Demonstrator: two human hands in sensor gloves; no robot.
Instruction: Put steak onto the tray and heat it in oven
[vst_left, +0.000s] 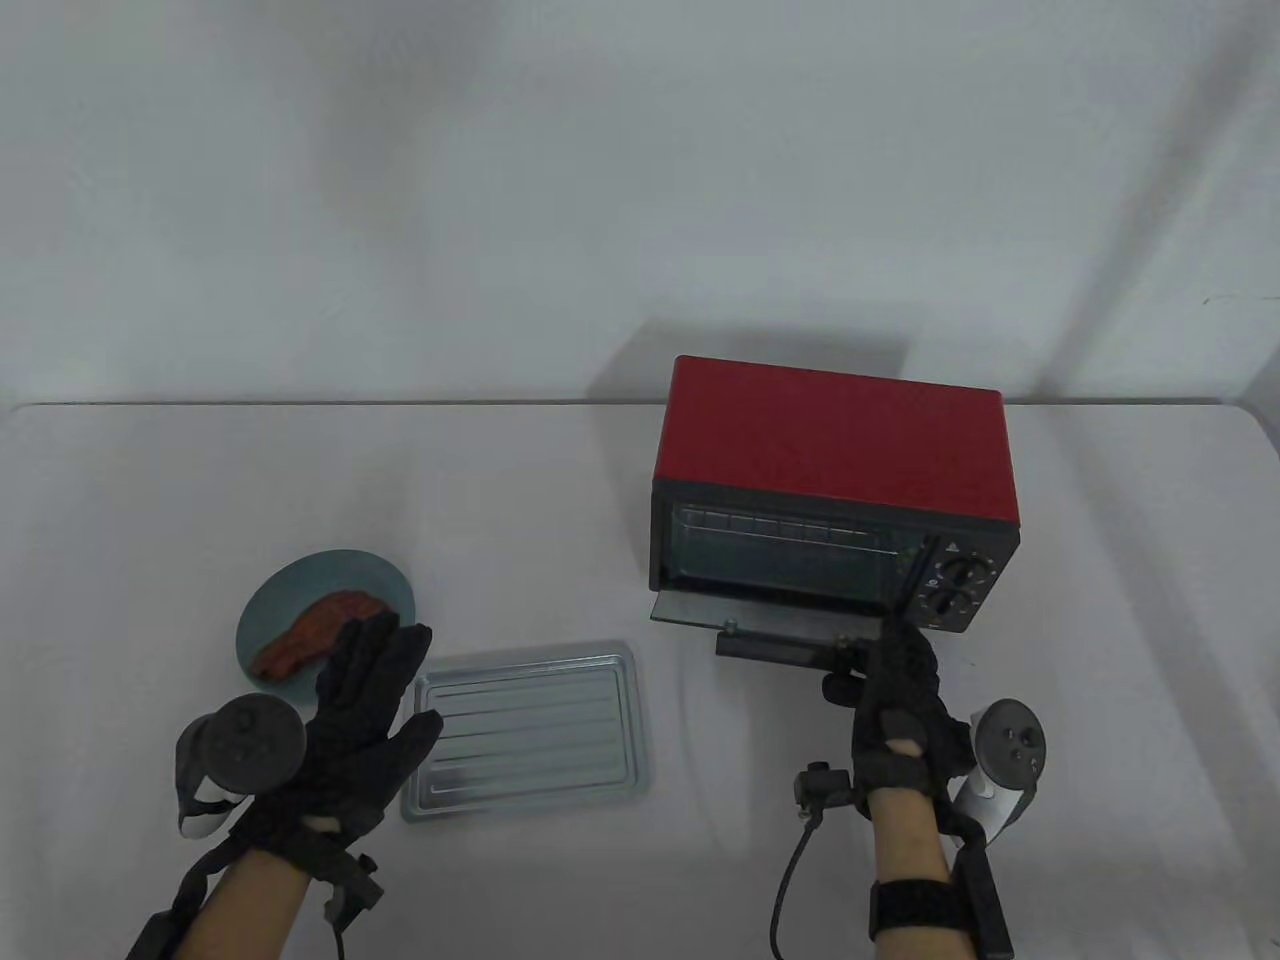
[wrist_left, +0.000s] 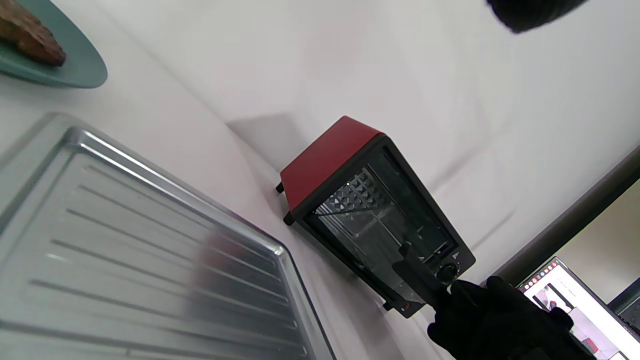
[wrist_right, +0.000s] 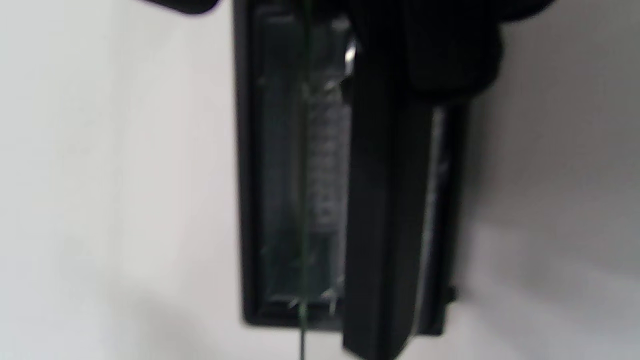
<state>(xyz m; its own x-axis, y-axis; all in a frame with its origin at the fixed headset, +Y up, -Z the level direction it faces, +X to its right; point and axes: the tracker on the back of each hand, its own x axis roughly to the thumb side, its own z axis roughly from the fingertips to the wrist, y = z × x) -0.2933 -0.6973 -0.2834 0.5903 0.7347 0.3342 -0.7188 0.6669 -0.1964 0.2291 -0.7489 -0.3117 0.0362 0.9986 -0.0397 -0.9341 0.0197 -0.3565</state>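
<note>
A brown-red steak (vst_left: 315, 630) lies on a teal plate (vst_left: 275, 600) at the front left. My left hand (vst_left: 380, 650) hovers open with straight fingers over the plate's right edge, just beside the steak. The ridged metal tray (vst_left: 530, 730) lies empty to the right of the plate, large in the left wrist view as tray (wrist_left: 150, 260). The red oven (vst_left: 840, 440) stands at the right with its glass door (vst_left: 760, 610) folded down. My right hand (vst_left: 890, 660) grips the right end of the black door handle (vst_left: 770, 650); the right wrist view shows that handle (wrist_right: 385, 200) under my fingers (wrist_right: 450, 50).
The oven's two knobs (vst_left: 960, 590) sit on its right front panel. White tabletop (vst_left: 560, 520) stretches between the plate, the tray and the oven. A lit screen (wrist_left: 575, 305) shows beyond the table's right end in the left wrist view.
</note>
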